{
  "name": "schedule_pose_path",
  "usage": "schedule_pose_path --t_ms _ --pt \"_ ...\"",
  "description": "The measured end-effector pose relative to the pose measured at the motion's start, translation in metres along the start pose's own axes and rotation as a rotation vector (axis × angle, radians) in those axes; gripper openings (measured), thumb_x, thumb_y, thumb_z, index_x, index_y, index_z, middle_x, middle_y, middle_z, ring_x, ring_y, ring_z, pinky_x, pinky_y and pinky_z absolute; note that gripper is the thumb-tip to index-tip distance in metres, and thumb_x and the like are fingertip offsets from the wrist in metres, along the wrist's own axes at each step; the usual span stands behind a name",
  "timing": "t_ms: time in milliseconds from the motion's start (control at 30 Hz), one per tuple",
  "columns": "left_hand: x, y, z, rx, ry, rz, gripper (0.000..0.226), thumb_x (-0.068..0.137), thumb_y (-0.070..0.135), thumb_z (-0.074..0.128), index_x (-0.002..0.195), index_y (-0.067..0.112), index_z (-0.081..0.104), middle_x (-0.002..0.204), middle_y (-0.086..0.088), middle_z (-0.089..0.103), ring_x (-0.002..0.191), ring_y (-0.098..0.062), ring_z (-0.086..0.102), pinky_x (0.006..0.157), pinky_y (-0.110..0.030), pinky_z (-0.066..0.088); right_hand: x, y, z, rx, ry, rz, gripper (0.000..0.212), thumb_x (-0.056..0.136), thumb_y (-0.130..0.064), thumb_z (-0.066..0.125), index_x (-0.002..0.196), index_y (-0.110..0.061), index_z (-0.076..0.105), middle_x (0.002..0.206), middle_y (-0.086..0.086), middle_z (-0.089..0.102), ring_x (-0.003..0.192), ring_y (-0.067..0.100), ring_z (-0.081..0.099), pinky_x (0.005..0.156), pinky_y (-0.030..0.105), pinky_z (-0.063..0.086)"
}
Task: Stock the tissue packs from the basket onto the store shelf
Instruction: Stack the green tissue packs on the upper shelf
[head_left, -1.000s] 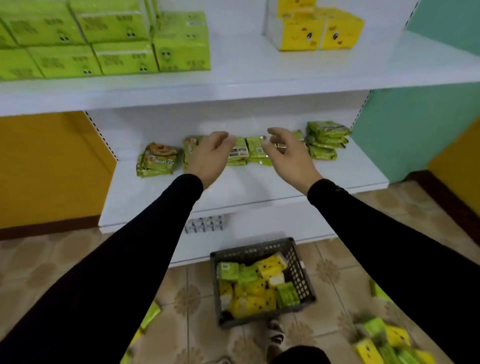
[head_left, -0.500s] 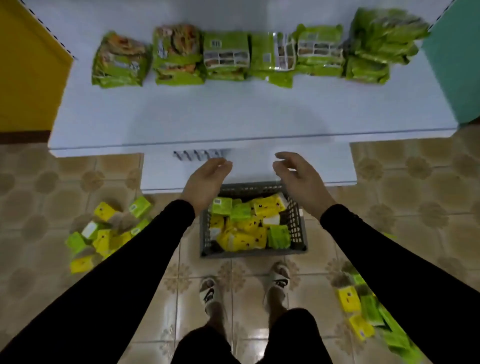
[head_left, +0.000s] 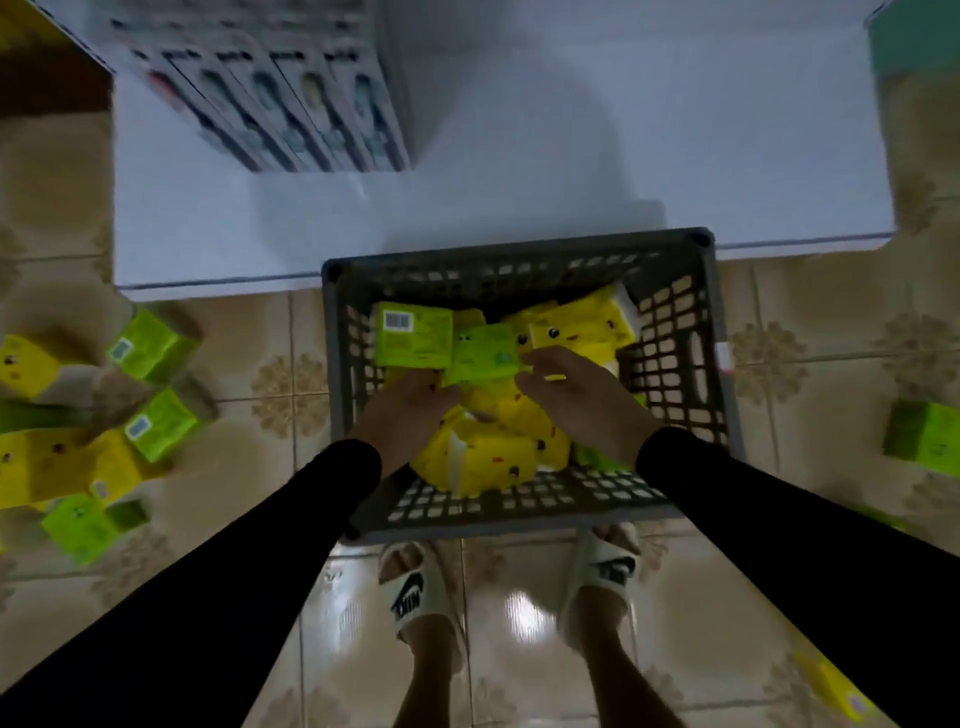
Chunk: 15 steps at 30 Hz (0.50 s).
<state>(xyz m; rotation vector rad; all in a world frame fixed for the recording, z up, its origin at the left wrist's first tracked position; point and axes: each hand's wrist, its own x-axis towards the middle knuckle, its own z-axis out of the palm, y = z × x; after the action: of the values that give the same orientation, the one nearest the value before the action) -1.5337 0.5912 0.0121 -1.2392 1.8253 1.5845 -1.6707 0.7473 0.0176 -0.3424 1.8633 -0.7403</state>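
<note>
The grey plastic basket (head_left: 675, 343) stands on the floor against the white bottom shelf (head_left: 597, 156), holding several yellow tissue packs (head_left: 493, 457) and green ones. A small green pack (head_left: 483, 353) lies on top in the middle, and another green pack with a barcode (head_left: 413, 335) sits to its left. Both hands are down inside the basket. My left hand (head_left: 405, 415) reaches the green pack's lower left corner. My right hand (head_left: 582, 400) lies over the yellow packs with its fingertips at the green pack's right edge. Neither hand's grip shows clearly.
Loose green and yellow packs (head_left: 150, 348) lie scattered on the tiled floor at the left, with more packs (head_left: 924, 436) at the right. Slim boxes (head_left: 270, 104) stand on the bottom shelf at the back left. My feet in white sandals (head_left: 410, 592) are just behind the basket.
My view has tilted down from the shelf of green packs to the basket. Both hands have dropped from the shelf into the basket and now touch the packs.
</note>
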Motion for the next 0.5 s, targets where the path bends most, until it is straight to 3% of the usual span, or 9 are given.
schedule_pose_path --t_ms 67,100,233,333,400,500 --pt "0.051 -0.035 0.012 0.011 0.019 -0.035 0.016 0.098 0.032 0.052 0.099 0.02 0.062 0.09 -0.001 0.063 0.084 -0.021 0.058 0.078 -0.036 0.046 0.057 0.028 0.021 -0.044 0.001 0.007 0.055 0.099 -0.046 0.051 0.147 -0.024 0.037 0.149 0.0 0.041 0.119 0.02 0.054 0.083 0.033 0.046" --pt "0.073 -0.051 0.018 -0.009 0.038 -0.044 0.025 0.094 0.037 0.054 0.104 0.016 0.063 0.093 -0.004 0.064 0.086 -0.023 0.059 0.081 -0.037 0.048 0.083 0.04 0.031 -0.044 0.026 0.014 0.06 0.098 -0.047 0.052 0.15 -0.022 0.034 0.149 0.001 0.041 0.126 0.023 0.051 0.09 0.036 0.047" --pt "0.146 -0.089 0.043 -0.103 0.077 -0.087 0.053 0.084 0.048 0.058 0.129 0.021 0.059 0.128 -0.009 0.061 0.116 -0.033 0.057 0.103 -0.052 0.043 0.158 0.072 0.061 0.055 0.147 0.035 0.05 0.097 -0.035 0.057 0.142 -0.017 0.044 0.134 0.003 0.056 0.121 0.026 0.056 0.095 0.034 0.046" --pt "0.17 -0.091 0.057 -0.223 0.1 -0.181 0.075 0.073 0.053 0.055 0.137 0.014 0.051 0.142 -0.011 0.048 0.131 -0.031 0.045 0.111 -0.049 0.034 0.183 0.086 0.076 0.099 0.17 0.057 0.05 0.096 -0.033 0.059 0.141 -0.018 0.043 0.135 0.006 0.057 0.122 0.028 0.055 0.097 0.034 0.045" --pt "0.168 -0.086 0.065 -0.354 0.137 -0.216 0.063 0.082 0.048 0.058 0.137 0.019 0.049 0.13 0.0 0.052 0.12 -0.026 0.05 0.108 -0.044 0.037 0.182 0.09 0.078 0.127 0.19 0.062 0.049 0.096 -0.03 0.059 0.14 -0.018 0.044 0.135 0.006 0.057 0.121 0.029 0.056 0.1 0.039 0.046" --pt "0.14 -0.069 0.069 -0.405 0.096 -0.229 0.046 0.094 0.041 0.055 0.134 0.021 0.047 0.119 0.002 0.053 0.105 -0.022 0.052 0.093 -0.038 0.04 0.155 0.086 0.065 0.114 0.234 0.036 0.055 0.094 -0.033 0.059 0.144 -0.021 0.04 0.138 0.006 0.055 0.119 0.029 0.057 0.1 0.044 0.048"
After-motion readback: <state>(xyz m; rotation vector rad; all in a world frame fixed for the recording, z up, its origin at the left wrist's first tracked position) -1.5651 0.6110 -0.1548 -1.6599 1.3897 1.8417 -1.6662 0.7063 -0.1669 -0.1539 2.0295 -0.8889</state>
